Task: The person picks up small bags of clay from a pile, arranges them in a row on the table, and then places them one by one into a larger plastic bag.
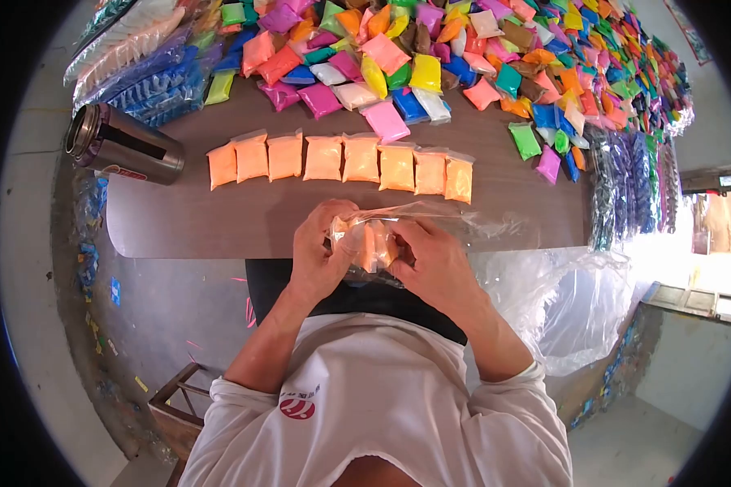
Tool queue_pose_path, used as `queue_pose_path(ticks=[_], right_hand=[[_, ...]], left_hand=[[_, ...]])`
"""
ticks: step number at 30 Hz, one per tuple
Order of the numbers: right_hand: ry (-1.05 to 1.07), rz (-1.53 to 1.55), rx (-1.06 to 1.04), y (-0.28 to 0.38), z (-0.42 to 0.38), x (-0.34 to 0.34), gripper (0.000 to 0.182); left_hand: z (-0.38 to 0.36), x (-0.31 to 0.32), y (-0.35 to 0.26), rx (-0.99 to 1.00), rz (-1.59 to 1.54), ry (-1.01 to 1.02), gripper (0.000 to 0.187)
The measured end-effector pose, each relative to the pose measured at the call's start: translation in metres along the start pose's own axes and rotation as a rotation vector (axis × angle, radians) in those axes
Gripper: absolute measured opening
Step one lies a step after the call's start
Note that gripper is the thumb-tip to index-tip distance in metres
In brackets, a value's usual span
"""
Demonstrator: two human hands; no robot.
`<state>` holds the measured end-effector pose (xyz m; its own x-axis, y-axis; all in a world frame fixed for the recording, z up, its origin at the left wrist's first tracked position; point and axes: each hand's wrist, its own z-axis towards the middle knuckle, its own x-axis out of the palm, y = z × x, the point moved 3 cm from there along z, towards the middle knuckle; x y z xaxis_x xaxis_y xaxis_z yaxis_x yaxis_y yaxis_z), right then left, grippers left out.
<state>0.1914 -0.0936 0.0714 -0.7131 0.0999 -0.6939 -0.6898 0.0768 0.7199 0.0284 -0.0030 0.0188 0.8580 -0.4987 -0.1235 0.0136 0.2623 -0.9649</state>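
Near the table's front edge, my left hand (323,250) and my right hand (432,258) hold a clear plastic bag (406,213) between them. Orange packets (370,246) show inside the bag. The fingers of both hands are closed on its sides, left and right. Beyond the hands, several light orange packets (323,157) lie side by side in a slightly curved row on the brown table (179,223).
A large pile of coloured packets (426,73) covers the table's far side. A steel flask (126,144) lies at the left, near stacked clear and blue bags (158,77). More bundled bags (638,183) hang at the right edge, above loose clear plastic (577,308). A wooden stool (170,410) stands lower left.
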Motion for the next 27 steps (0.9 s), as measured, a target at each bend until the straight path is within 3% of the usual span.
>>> queue_pose_path(ticks=[4, 7, 10, 13, 16, 19, 20, 22, 24, 27], right_hand=[[-0.047, -0.067, -0.133, 0.003, 0.003, 0.004, 0.041], [-0.058, 0.082, -0.049, 0.015, 0.003, -0.002, 0.044], [0.008, 0.026, 0.058, 0.006, -0.005, -0.006, 0.049], [0.312, 0.084, 0.163, 0.014, -0.012, -0.032, 0.04], [0.346, 0.223, -0.068, 0.027, -0.027, -0.083, 0.021], [-0.053, 0.404, 0.005, 0.02, -0.036, -0.128, 0.01], [-0.18, 0.364, 0.01, 0.006, -0.029, -0.138, 0.012], [-0.235, 0.093, 0.177, -0.015, 0.007, -0.145, 0.026], [-0.157, -0.001, 0.181, -0.055, 0.036, -0.128, 0.044], [-0.075, -0.327, 0.031, -0.092, 0.059, -0.103, 0.055]], left_hand=[[-0.001, 0.0, 0.005, 0.068, 0.035, -0.008, 0.034], [-0.003, -0.002, 0.007, 0.021, 0.033, 0.02, 0.041], [-0.001, -0.002, 0.0, 0.002, 0.057, 0.031, 0.035], [0.0, -0.002, -0.004, 0.024, 0.094, 0.03, 0.031], [0.0, -0.001, -0.003, 0.015, 0.091, 0.03, 0.029], [-0.002, 0.001, -0.001, -0.034, 0.065, -0.003, 0.028], [-0.001, 0.002, -0.003, -0.039, 0.076, 0.006, 0.028], [0.0, 0.001, -0.008, -0.049, 0.098, 0.021, 0.028], [-0.002, 0.0, 0.001, -0.035, 0.088, 0.031, 0.029], [-0.001, 0.0, 0.002, 0.026, 0.086, 0.024, 0.031]])
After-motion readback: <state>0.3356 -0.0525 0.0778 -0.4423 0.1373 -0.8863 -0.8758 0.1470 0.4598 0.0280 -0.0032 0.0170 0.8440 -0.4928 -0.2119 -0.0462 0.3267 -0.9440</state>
